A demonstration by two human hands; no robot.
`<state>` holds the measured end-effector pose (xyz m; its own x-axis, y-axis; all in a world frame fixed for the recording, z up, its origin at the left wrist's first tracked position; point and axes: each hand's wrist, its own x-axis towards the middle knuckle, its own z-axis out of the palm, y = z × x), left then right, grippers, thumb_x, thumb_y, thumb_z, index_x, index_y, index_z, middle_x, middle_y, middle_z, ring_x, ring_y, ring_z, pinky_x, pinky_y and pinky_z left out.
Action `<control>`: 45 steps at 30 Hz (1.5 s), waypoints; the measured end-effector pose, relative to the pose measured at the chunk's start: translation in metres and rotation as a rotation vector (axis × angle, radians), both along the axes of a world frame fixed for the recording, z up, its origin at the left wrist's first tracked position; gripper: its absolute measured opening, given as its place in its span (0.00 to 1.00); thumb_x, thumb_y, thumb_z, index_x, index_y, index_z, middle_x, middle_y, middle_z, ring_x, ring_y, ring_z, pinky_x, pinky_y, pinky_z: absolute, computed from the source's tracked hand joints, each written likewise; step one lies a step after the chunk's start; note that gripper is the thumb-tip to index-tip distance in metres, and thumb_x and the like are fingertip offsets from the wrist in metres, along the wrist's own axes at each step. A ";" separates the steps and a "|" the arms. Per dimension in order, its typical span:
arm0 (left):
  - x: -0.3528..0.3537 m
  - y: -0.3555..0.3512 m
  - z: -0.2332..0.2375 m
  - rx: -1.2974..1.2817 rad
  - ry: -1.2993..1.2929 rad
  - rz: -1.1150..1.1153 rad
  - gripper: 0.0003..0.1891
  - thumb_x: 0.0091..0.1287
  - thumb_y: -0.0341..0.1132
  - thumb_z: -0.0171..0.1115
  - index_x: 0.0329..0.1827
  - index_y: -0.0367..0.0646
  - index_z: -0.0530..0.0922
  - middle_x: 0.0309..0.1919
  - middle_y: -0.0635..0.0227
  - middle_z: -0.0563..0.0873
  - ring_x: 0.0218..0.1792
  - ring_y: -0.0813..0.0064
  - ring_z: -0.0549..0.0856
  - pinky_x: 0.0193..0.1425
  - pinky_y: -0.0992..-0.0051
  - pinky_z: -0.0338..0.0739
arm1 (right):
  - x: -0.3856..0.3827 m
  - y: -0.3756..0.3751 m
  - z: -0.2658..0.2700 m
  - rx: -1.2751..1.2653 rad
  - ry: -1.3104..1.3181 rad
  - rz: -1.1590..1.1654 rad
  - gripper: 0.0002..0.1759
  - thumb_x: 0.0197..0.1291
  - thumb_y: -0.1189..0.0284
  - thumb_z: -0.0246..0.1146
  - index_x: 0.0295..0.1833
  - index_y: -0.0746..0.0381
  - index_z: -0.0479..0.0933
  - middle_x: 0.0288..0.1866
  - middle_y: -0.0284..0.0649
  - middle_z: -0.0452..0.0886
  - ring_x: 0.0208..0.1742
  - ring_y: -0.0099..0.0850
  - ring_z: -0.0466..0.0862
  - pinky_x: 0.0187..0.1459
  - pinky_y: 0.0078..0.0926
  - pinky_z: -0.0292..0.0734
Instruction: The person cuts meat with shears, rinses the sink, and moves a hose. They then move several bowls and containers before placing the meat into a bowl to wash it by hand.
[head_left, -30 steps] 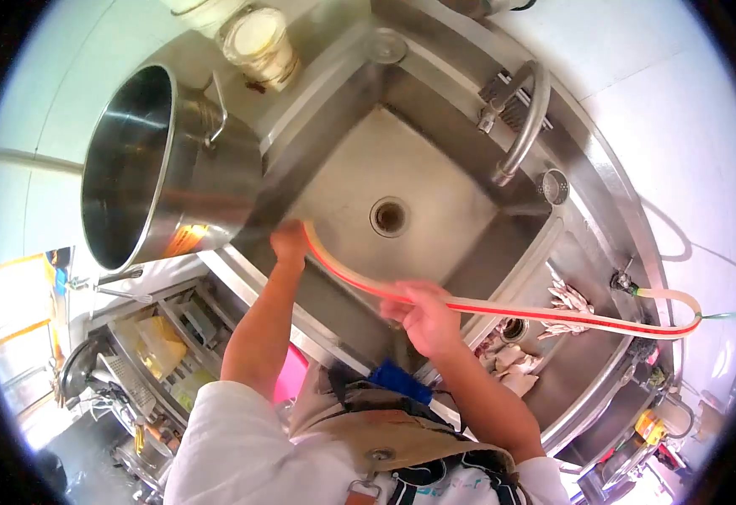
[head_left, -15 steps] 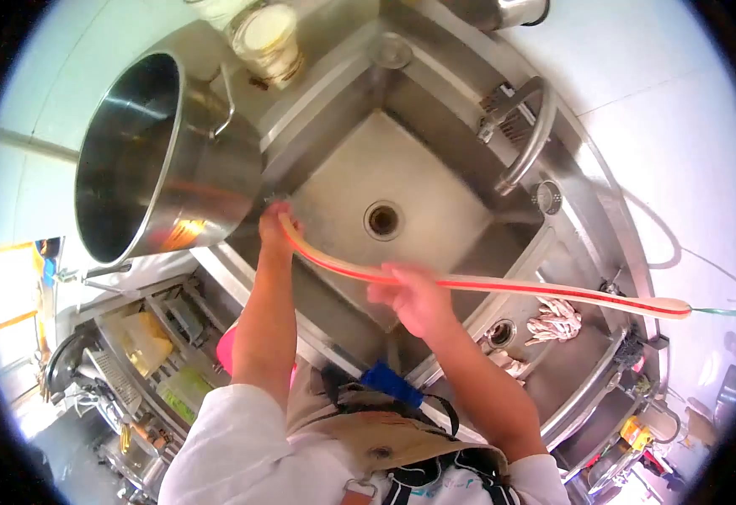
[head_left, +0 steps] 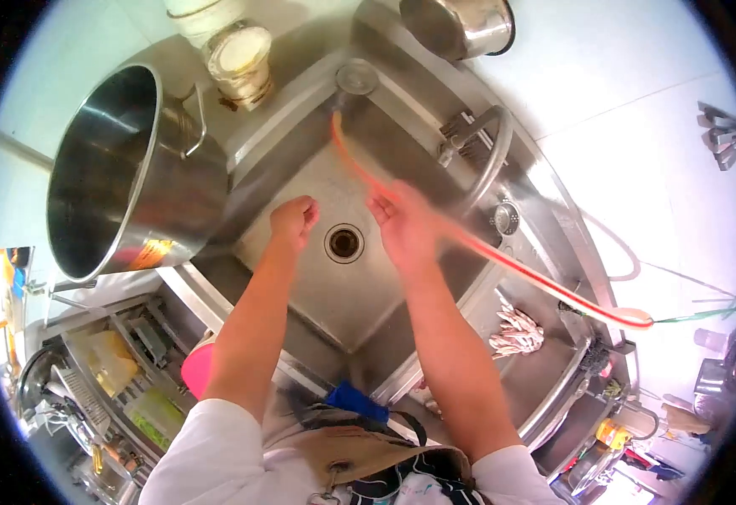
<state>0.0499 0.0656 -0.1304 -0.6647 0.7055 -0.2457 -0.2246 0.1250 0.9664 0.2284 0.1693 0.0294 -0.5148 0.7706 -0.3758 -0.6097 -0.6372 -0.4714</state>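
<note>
Red-striped hose (head_left: 524, 269) is curving from upper centre to right of frame, blurry midway; right hand (head_left: 405, 225) is gripping it, left hand (head_left: 295, 221) hovering over sink (head_left: 334, 295), fingers curled closed.

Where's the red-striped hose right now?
Head view: the red-striped hose stretches from the person's right, passing at the right hand and over the sink, with its far stretch reaching the sink's far corner.
</note>
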 end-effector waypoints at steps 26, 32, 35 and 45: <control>0.157 -0.075 0.108 -0.736 -0.197 -0.831 0.06 0.59 0.33 0.58 0.25 0.43 0.76 0.19 0.69 0.75 0.18 0.76 0.73 0.22 0.74 0.70 | 0.234 -0.140 0.066 0.673 -1.255 -0.114 0.12 0.62 0.70 0.59 0.43 0.69 0.74 0.40 0.48 0.81 0.36 0.38 0.84 0.40 0.38 0.83; 0.245 -0.115 -0.003 -0.703 -0.913 -0.436 0.08 0.64 0.35 0.55 0.29 0.43 0.77 0.22 0.64 0.80 0.22 0.69 0.79 0.25 0.67 0.77 | 0.224 -0.175 0.063 0.246 -1.084 -0.025 0.13 0.60 0.68 0.61 0.39 0.70 0.75 0.30 0.43 0.81 0.26 0.32 0.82 0.31 0.27 0.81; 0.244 -0.117 -0.023 -0.642 -1.052 -0.269 0.07 0.60 0.33 0.55 0.27 0.42 0.78 0.21 0.62 0.80 0.23 0.68 0.80 0.25 0.67 0.77 | 0.207 -0.196 0.062 0.108 -0.960 0.011 0.14 0.60 0.67 0.61 0.39 0.70 0.75 0.30 0.43 0.81 0.26 0.31 0.82 0.29 0.25 0.79; 0.171 -0.115 -0.035 -0.507 0.981 -1.548 0.06 0.46 0.31 0.59 0.21 0.40 0.82 0.25 0.52 0.84 0.30 0.60 0.84 0.32 0.60 0.78 | 0.192 -0.213 0.074 0.442 -1.176 0.113 0.14 0.59 0.67 0.62 0.34 0.70 0.74 0.26 0.45 0.81 0.18 0.29 0.79 0.21 0.23 0.76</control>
<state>0.2207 -0.0496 -0.1654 0.3775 0.7271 -0.5734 0.8746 -0.0765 0.4788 0.4202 -0.0434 0.1030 -0.1161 0.9207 -0.3727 0.3694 -0.3083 -0.8766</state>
